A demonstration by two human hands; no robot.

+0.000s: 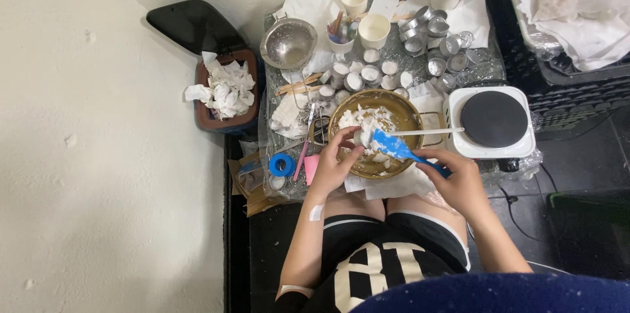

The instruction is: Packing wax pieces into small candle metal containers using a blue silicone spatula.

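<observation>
Holding a blue spatula [396,147] by its handle, the right hand [459,182] has its grip clenched round the dark blue stem, with the blade pointing up and away to the left, over the gold-coloured bowl [401,111]. The spatula's long axis runs on a slant from that grip at the bowl's near right rim toward the bowl's middle, so the blade lies ahead and to the left of the right hand.

Just past the blade tip sits the left hand [336,159], its fingers pinched on a small white lump [360,137] of the pale, crumbly stuff [367,117] heaped in the bowl. Whether that lump is a small cup or only a clod of the white mass cannot be told. The lump and the blade are almost touching, the blade just to the right of the left grip; the two hands face each other across the near half of the bowl.

A pale stick [430,132] lies across the bowl's right rim, beyond the right grip, its free end pointing toward the single electric hotplate [493,120], which stands farther right. Beyond both grips, across the bowl, small round metal cups [367,75] cluster on the plastic-covered surface [482,63]. Left of the left grip are a blue tape roll [282,165] and, farther out, a brown bin of crumpled tissue [223,90].
</observation>
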